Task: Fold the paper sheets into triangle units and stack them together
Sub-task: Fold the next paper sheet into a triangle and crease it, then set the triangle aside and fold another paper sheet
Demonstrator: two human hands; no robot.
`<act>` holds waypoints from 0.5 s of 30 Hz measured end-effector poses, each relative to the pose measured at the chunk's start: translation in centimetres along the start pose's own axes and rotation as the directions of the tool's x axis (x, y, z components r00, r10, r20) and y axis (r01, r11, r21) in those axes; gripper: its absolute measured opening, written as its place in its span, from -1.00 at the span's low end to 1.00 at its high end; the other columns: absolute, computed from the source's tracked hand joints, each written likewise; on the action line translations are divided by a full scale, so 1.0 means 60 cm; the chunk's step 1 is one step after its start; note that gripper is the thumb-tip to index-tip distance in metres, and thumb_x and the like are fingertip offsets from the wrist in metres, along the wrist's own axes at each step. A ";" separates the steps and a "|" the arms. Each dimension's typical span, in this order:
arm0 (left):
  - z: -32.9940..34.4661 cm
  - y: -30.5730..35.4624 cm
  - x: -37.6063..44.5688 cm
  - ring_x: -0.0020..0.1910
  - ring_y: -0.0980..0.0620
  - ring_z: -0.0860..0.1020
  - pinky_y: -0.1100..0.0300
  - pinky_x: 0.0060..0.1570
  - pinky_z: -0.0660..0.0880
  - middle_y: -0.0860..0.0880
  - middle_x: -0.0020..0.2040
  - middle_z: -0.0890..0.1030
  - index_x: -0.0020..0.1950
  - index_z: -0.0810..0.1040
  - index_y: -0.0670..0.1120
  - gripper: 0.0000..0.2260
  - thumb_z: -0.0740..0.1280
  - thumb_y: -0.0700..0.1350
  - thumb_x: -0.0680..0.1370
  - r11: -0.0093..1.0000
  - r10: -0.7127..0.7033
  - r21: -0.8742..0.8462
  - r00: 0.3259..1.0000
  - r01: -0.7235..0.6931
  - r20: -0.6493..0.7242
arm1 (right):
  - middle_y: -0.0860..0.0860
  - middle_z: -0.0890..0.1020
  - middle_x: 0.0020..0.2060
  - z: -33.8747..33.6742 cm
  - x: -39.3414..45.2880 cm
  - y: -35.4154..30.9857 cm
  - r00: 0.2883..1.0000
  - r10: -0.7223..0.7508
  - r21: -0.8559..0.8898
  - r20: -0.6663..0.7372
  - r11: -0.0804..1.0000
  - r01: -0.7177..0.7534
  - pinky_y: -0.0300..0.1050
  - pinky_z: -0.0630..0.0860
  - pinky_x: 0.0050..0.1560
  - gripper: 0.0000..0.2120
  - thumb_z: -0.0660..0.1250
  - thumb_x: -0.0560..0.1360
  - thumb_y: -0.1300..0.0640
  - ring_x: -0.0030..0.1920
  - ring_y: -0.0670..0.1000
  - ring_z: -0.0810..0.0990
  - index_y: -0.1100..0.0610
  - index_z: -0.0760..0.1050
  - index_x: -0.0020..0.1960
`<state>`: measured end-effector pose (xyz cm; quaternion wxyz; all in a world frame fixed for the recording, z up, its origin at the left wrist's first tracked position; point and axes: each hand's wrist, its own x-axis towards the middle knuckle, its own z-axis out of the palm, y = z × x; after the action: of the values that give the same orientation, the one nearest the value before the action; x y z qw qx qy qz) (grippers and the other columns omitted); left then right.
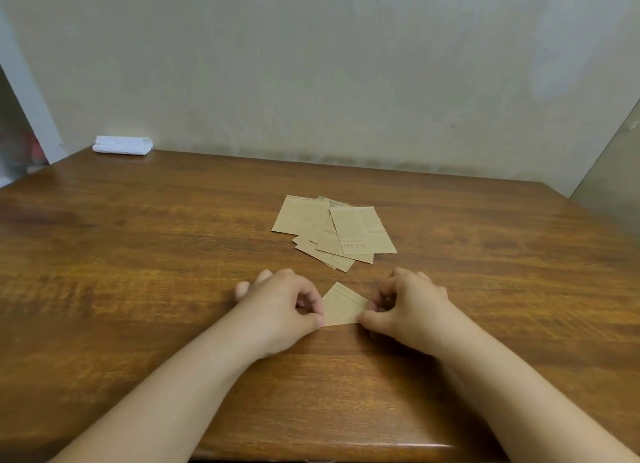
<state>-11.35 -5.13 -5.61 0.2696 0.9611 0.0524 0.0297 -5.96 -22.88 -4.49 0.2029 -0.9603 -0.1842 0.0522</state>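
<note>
Where the table meets the wall, far left: cloth, white, folded or rolled, lying at the back corner, well apart from everything else.
Table: brown wood grain, near edge visible at the bottom of the view; a pale wall rises behind it.
Left hand: knuckles up, resting on the table near the front centre; fingers curled, thumb and forefinger pinching the left edge of the folded sheet. Outer fingertips point away, toward the wall.
Folded sheet: small tan paper piece, flat on the table between the two hands, touching both. Top comes to a slanted point, bottom edge straight; faint ruled lines run across it. Whether it is a finished triangle, cannot tell.
Pile: loose tan sheets with printed lettering, overlapping and fanned at mixed angles, lying flat past the hands toward mid-table. Near the folded sheet, not touching it. Count unclear because of the overlap.
Right hand: mirror pose, knuckles up, fingers curled inward; thumb and fingertips pinch the right corner of the folded sheet, down on the table.
Forearms: both bare, entering from the lower corners and converging on the folded sheet.
</note>
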 end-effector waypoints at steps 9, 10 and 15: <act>-0.022 -0.036 -0.013 0.10 0.19 0.31 0.12 0.10 0.10 0.24 -0.06 0.46 -0.19 0.55 0.23 -0.92 0.39 0.08 0.49 1.000 0.019 0.001 0.999 -0.019 0.033 | -0.18 0.64 -0.46 -0.045 -0.002 0.050 0.966 0.212 0.079 0.151 0.971 -0.225 0.07 0.45 0.17 -0.85 0.45 0.39 -0.04 -0.26 -0.14 0.57 -0.03 0.62 -0.32; -0.021 -0.037 -0.013 0.09 0.19 0.30 0.12 0.10 0.10 0.24 -0.07 0.46 -0.18 0.54 0.24 -0.93 0.38 0.08 0.50 1.000 0.026 0.012 0.999 -0.027 0.028 | -0.21 0.63 -0.47 -0.047 -0.002 0.054 0.961 0.223 0.082 0.162 0.968 -0.239 0.02 0.47 0.11 -0.86 0.44 0.40 -0.04 -0.27 -0.13 0.58 -0.02 0.63 -0.29; -0.015 -0.041 -0.016 0.09 0.20 0.29 0.12 0.12 0.10 0.23 -0.06 0.45 -0.15 0.50 0.23 -0.93 0.35 0.08 0.52 0.998 0.055 0.014 0.998 -0.055 -0.004 | -0.19 0.60 -0.54 -0.052 0.001 0.056 0.955 0.247 0.079 0.163 0.962 -0.262 -0.12 0.48 -0.09 -0.82 0.41 0.43 -0.03 -0.30 -0.13 0.55 0.01 0.61 -0.31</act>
<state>-12.57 -2.67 -6.18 0.2618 0.9640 0.0268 0.0390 -4.24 -26.87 -2.99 0.2276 -0.9579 -0.0712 0.1598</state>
